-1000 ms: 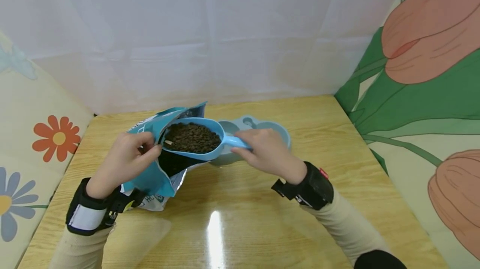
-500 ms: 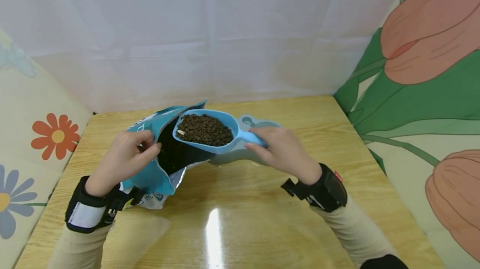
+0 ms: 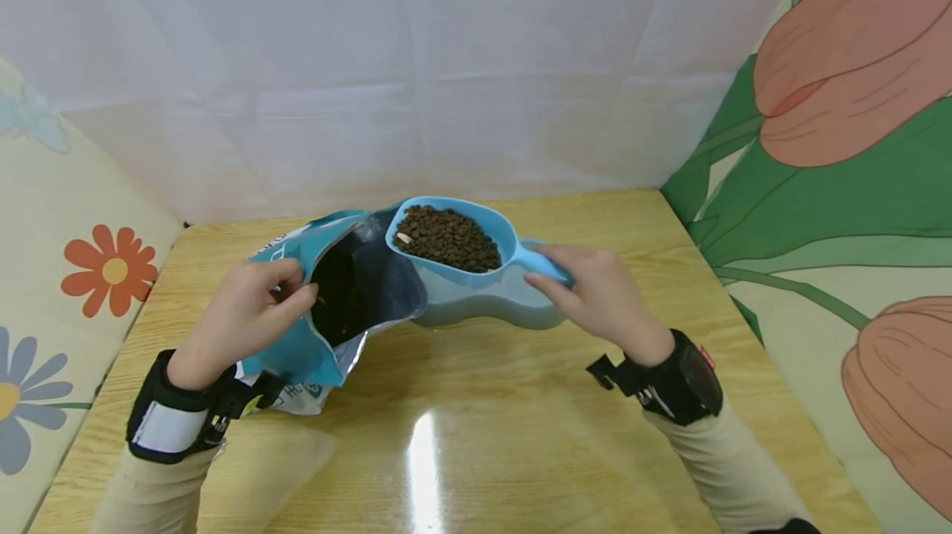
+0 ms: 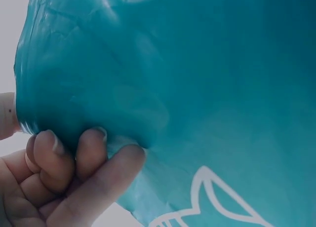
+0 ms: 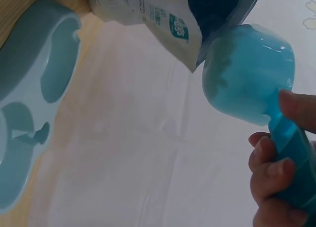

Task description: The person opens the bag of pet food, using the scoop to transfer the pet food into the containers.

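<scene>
Head view: right hand [image 3: 598,293] grips the scoop [image 3: 508,238], with pellets [image 3: 448,238] leftward of this hand; left hand [image 3: 245,311] pinches the bag [image 3: 301,350]; below them, wooden desk [image 3: 535,435]; beyond, white cloth [image 3: 461,63].

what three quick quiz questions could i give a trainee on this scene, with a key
1. Which hand grips the blue scoop?
2. Pick one: the scoop mostly holds (a) water, (b) brown pellets, (c) white rice.
3. True or false: the mouth of the teal bag is open.

Key: 1. the right hand; 2. b; 3. true.
</scene>
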A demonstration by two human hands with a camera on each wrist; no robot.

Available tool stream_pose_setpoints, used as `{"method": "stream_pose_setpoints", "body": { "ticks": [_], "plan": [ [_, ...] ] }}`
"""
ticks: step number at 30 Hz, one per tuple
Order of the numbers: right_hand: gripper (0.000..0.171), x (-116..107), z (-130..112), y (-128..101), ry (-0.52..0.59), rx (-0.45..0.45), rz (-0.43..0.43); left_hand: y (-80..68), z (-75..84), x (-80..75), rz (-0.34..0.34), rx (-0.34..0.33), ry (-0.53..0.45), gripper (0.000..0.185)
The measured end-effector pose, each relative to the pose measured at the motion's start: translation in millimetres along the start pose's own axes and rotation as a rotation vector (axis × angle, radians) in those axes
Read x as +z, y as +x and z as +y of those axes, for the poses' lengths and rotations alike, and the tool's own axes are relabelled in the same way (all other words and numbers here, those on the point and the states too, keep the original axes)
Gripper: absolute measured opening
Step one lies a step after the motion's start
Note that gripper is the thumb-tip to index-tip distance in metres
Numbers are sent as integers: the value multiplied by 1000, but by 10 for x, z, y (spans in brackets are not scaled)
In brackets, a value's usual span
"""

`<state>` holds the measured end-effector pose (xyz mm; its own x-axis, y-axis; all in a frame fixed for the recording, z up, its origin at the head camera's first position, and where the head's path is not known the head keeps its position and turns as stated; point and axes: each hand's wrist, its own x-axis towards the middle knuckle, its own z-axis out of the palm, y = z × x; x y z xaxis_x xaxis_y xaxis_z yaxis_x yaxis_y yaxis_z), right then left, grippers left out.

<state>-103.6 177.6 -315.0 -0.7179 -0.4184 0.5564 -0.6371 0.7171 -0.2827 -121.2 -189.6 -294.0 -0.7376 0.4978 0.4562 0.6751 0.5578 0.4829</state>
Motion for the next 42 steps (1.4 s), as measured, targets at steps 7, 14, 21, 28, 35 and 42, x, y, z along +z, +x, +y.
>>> {"method": "stream_pose_setpoints", "body": {
  "ticks": [7, 14, 21, 28, 35, 42],
  "plan": [
    [30, -59, 126, -104, -18, 19, 26, 2, -1, 2, 2, 11, 0, 28],
    [27, -76, 249, -198, -33, 42, 38, 5, -1, -1, 1, 15, 2, 28],
    [28, -59, 335, -213, -42, 77, 16, 4, -6, -6, 5, 13, -2, 30],
    [28, 56, 464, -228, -46, 95, -17, 2, -1, -5, 0, 9, 2, 29],
    [28, 255, 607, -208, -55, 149, -27, 8, -12, -1, 4, 16, 10, 29],
    [27, 473, 712, -181, -94, 171, -79, 3, -16, 3, 3, 19, 7, 30]
  ]
}}
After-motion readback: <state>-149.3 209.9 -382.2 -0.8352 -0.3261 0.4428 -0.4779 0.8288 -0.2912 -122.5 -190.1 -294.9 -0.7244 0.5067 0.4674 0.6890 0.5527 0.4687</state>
